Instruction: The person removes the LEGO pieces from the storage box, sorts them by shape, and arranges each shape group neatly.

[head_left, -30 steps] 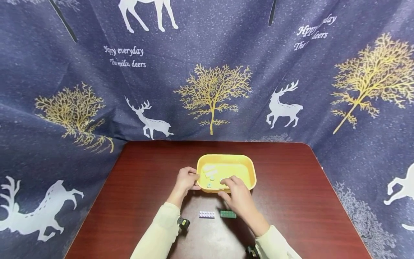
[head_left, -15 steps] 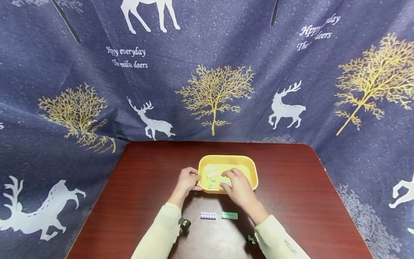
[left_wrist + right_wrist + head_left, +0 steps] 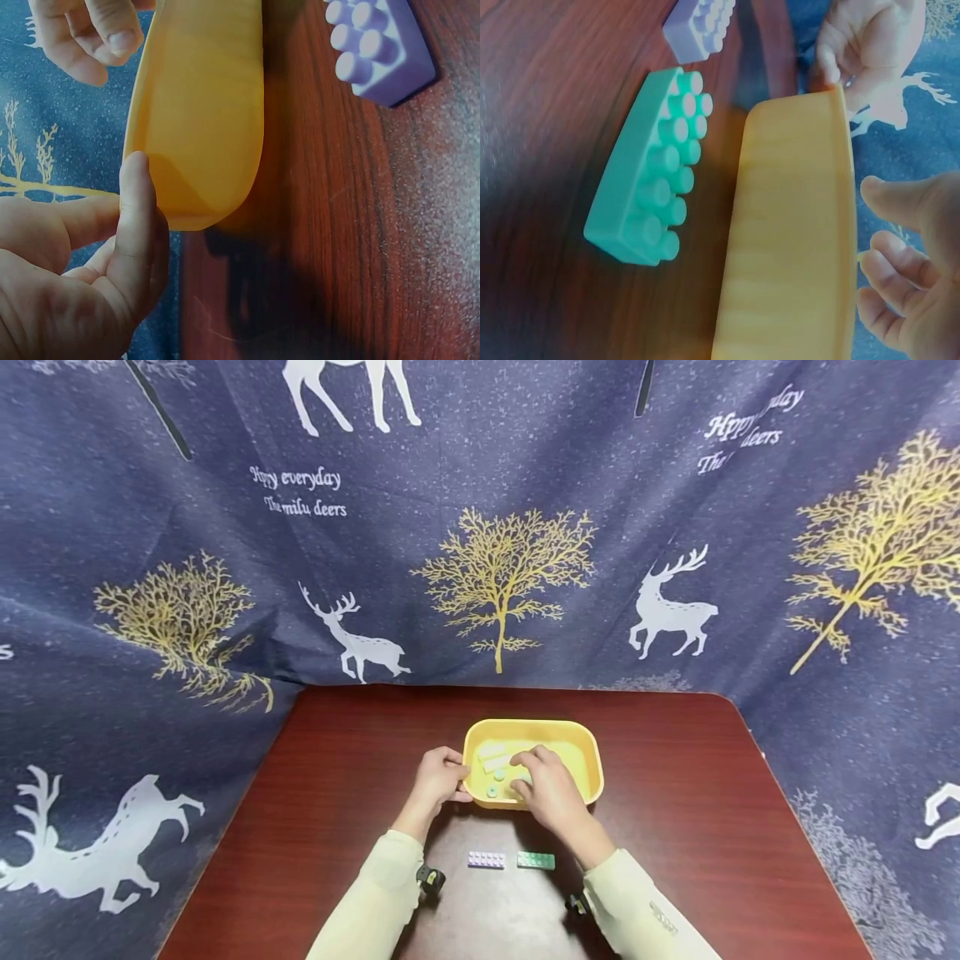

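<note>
My left hand [image 3: 437, 777] grips the left end of a yellow plastic bin [image 3: 598, 768], thumb and fingers pinching its rim. My right hand [image 3: 555, 793] reaches over the bin's near side with thumb and fingertips apart; in the right wrist view, no object shows between them. A small teal piece [image 3: 526, 778] partly shows beside those fingertips in the head view. Pale yellow blocks [image 3: 495, 763] and small round teal pieces [image 3: 492, 792] lie in the bin's left half. In front of the bin, a purple building block [image 3: 486, 860] and a green building block [image 3: 536, 861] lie side by side, studs up.
The reddish-brown wooden table [image 3: 360, 735] ends at a dark blue cloth [image 3: 442, 635] printed with deer and trees. A small black device [image 3: 431, 880] sits at the left wrist, and another black device [image 3: 577, 905] at the right.
My right thumb has moved from the bin's near rim to over its inside, while the right fingers stay above the bin. My left hand keeps its hold. The head view has shifted slightly.
</note>
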`<state>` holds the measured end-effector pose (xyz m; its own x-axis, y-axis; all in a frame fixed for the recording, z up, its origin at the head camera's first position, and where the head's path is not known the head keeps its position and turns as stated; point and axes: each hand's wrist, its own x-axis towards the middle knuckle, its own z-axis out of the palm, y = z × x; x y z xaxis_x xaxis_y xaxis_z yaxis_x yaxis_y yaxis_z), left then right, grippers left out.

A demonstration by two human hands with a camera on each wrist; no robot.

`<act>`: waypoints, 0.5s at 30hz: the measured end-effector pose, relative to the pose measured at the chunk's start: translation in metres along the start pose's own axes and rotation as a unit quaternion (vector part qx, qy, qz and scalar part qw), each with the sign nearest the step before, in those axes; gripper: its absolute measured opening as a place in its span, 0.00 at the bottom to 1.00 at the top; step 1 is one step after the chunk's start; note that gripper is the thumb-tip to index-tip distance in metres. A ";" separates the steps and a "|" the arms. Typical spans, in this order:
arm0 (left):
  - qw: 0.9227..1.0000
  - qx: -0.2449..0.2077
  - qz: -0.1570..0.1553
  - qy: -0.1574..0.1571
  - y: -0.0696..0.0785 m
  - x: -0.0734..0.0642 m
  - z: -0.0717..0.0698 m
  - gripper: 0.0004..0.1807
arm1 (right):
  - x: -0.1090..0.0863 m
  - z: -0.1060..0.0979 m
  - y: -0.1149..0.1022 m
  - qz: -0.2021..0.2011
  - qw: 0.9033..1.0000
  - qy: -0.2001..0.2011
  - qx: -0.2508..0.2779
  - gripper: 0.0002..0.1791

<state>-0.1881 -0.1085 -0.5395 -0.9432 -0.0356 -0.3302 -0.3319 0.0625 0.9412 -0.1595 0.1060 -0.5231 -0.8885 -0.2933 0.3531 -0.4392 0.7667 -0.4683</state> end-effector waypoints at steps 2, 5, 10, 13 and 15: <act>1.000 0.002 -0.001 0.000 0.000 0.000 0.000 0.14 | 0.002 0.002 0.002 -0.003 1.000 0.000 -0.003 0.18; 1.000 0.003 -0.001 0.001 0.000 0.000 0.000 0.14 | 0.004 0.005 0.005 -0.007 1.000 0.001 -0.007 0.18; 1.000 0.000 0.000 -0.003 0.001 0.000 0.000 0.14 | 0.009 0.009 0.007 -0.007 1.000 -0.003 -0.016 0.18; 1.000 0.000 0.000 -0.003 0.000 0.001 0.000 0.13 | 0.012 0.011 0.007 -0.005 1.000 -0.012 -0.015 0.18; 1.000 0.001 0.000 -0.002 0.000 0.001 0.001 0.13 | 0.014 0.013 0.008 -0.003 1.000 -0.018 -0.014 0.18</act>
<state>-0.1889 -0.1079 -0.5400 -0.9435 -0.0324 -0.3299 -0.3314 0.0642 0.9413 -0.1775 0.1004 -0.5325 -0.8901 -0.3188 0.3257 -0.4415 0.7805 -0.4427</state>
